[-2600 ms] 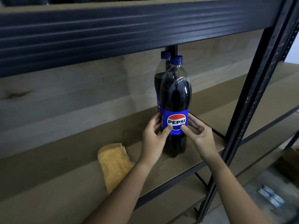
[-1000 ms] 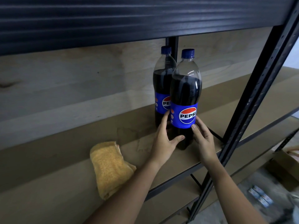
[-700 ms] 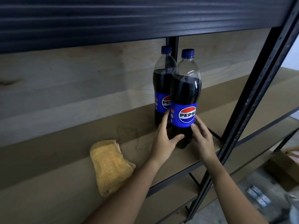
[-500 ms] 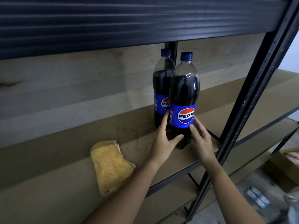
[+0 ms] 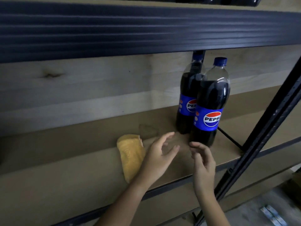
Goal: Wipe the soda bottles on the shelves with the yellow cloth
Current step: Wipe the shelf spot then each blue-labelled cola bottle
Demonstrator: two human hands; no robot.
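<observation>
Two dark Pepsi bottles with blue caps and labels stand upright on the brown shelf board [image 5: 65, 185]: the front bottle [image 5: 210, 101] and, just behind and to its left, the rear bottle [image 5: 187, 98]. A folded yellow cloth [image 5: 130, 155] lies on the board to their left. My left hand [image 5: 158, 158] hovers over the board beside the cloth, fingers relaxed and spread, holding nothing. My right hand [image 5: 203, 163] hangs below the front bottle's base, fingers loose, apart from the bottle.
A black steel upright [image 5: 260, 144] slants down at the right of the bottles, with a thin diagonal brace [image 5: 229, 137] behind them. The dark beam of the upper shelf [image 5: 146, 30] runs overhead. Small packs [image 5: 270, 214] lie on the floor at bottom right.
Both hands have let go of the front bottle and drawn back toward the shelf's front edge. The bottle stays standing next to the rear one. The view has shifted left.
</observation>
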